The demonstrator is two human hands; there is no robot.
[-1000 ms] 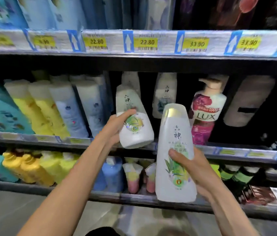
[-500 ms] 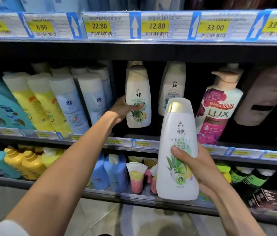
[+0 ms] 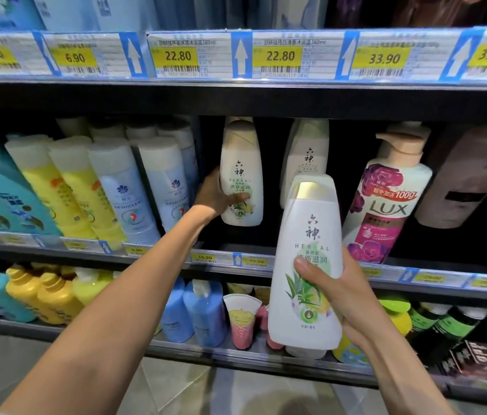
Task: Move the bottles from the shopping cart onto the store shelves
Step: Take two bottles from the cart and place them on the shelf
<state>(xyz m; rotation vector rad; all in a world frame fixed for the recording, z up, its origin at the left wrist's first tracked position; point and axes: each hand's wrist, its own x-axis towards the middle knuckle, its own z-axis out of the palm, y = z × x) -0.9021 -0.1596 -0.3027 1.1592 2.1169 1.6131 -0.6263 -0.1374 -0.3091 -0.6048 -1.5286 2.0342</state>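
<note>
We are facing a dark store shelving unit (image 3: 266, 100) that is filling nearly the whole view. A strip of price tags (image 3: 281, 56) is running along the upper shelf edge, showing yellow labels and blue arrows. Another price rail (image 3: 206, 259) is lining the middle shelf. Below, a lower shelf ledge (image 3: 206, 354) is catching dim light. A grey tiled floor (image 3: 176, 390) is showing at the bottom. The shelf recesses are sitting in shadow while the upper tags are gleaming brightly.

A shop's toiletries aisle: stacked shelves (image 3: 266, 97) crowded with shampoo bottles (image 3: 65, 187), yellow price tags (image 3: 178, 56) along each edge.
</note>
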